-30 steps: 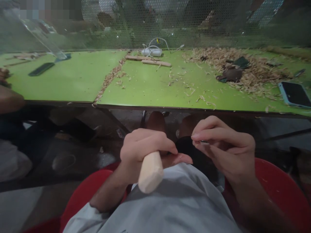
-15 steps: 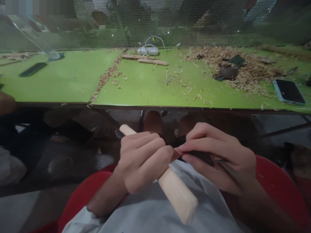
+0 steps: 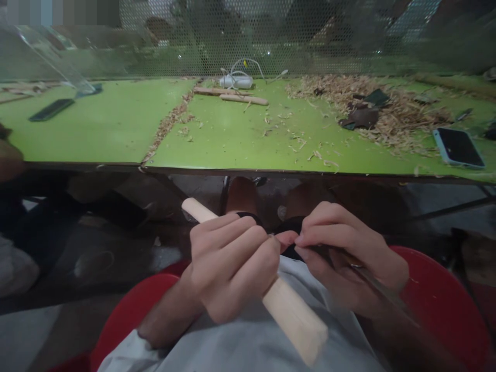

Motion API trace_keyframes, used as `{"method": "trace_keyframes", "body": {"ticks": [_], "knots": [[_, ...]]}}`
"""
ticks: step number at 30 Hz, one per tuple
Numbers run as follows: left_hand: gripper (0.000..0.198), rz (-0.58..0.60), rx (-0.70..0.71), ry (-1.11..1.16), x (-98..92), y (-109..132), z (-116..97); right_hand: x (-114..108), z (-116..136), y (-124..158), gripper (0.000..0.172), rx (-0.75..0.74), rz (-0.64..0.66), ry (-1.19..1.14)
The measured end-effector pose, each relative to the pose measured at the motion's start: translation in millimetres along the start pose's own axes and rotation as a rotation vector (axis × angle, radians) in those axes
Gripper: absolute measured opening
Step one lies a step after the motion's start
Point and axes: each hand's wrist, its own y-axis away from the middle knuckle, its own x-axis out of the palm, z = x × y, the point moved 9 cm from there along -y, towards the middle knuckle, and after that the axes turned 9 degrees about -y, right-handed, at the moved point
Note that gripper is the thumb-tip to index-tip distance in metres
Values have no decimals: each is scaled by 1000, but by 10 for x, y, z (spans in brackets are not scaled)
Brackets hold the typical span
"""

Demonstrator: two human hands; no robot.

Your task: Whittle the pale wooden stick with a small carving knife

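My left hand [image 3: 234, 266] is wrapped round a pale wooden piece [image 3: 296, 315], which slants across my lap. Its narrow rounded end sticks out beyond the knuckles, and its thicker squared end points down to the right. My right hand [image 3: 346, 256] is at the tip of the left thumb, its thumb and forefinger nearly together. A thin object, partly hidden, lies along the right palm; I cannot make out what it is.
Wood shavings [image 3: 403, 121] and dark scraps [image 3: 360, 117] lie on the green table [image 3: 232, 139]. A phone [image 3: 459, 148] is at the right. Two sticks [image 3: 244, 99] lie near a white corded device [image 3: 235, 81]. A person's hand [image 3: 10, 155] shows at the left edge.
The wooden piece has shifted slightly, its thick end moving right and down. My right hand has moved a little right and down, its fingertips now slightly farther from the left fist.
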Motion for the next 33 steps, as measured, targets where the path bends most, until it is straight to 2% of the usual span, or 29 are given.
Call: {"method": "trace_keyframes", "body": {"ticks": [6, 13, 24, 33], "knots": [[21, -98, 78, -39, -2, -15, -41, 40, 35, -36, 30, 3, -6, 97], [25, -75, 132, -57, 13, -41, -92, 59, 68, -91, 26, -1, -34, 190], [27, -39, 124, -60, 43, -36, -82, 72, 1, -9, 28, 54, 2, 169], [27, -77, 113, -54, 32, -19, -82, 76, 15, -19, 26, 60, -16, 169]]}}
